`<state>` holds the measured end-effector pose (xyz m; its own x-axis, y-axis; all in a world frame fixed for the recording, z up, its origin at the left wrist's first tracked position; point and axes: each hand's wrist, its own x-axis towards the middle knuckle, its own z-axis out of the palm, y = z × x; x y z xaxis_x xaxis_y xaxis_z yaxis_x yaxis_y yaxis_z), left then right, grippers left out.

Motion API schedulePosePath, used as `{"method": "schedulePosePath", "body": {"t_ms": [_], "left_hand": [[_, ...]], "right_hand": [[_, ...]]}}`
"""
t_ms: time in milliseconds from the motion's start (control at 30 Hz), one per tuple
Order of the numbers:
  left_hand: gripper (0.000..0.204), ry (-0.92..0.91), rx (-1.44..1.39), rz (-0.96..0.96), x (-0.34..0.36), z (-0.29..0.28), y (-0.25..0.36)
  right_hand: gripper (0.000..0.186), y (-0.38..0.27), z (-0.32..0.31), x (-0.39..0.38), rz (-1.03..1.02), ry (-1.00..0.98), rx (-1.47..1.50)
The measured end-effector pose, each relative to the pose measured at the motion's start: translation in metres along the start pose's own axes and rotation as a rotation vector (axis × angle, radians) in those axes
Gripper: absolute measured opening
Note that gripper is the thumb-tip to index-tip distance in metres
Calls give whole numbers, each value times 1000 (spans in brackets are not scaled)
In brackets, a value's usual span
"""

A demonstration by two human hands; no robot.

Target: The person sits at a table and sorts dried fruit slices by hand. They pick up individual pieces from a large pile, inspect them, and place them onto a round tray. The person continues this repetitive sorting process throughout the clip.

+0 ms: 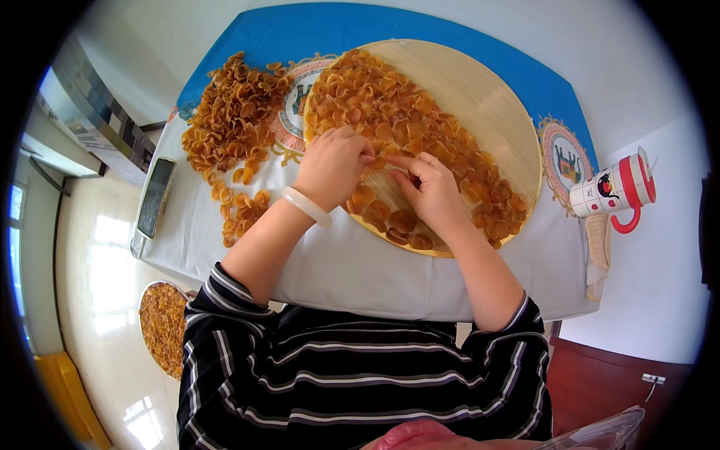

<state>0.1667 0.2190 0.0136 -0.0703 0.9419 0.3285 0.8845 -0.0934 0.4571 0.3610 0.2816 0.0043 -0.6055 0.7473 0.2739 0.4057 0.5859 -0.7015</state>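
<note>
Right hand [432,189]: thumb and forefinger slightly parted beside amber slices [401,112]; left hand [334,165] curled, grip unclear.

From where I stand, a white wall [165,60] backs the table [540,277]. Left of the seated person: glossy pale floor [112,352], reflecting bright daylight patches [111,240]; window [16,202] at the far edge; yellow furniture [71,397]. Right: reddish-brown panel [607,390] adjoining a plain pale side wall [652,292].
</note>
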Motion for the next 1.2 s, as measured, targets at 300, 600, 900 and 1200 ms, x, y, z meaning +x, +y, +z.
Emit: {"method": "schedulePosePath", "body": {"t_ms": [300,600,900,1200], "left_hand": [[15,-3,0,-37,-2,-4,5],[12,248,-169,-47,-3,-11,6],[17,430,-390,-143,-8,-25,15],[18,228,-349,336,-10,-14,13]], "right_hand": [[20,3,2,-1,-71,-66,-34],[24,1,3,-1,-53,-92,-172],[32,3,-5,2,215,-132,219],[56,-19,-16,-2,46,-251,605]]}}
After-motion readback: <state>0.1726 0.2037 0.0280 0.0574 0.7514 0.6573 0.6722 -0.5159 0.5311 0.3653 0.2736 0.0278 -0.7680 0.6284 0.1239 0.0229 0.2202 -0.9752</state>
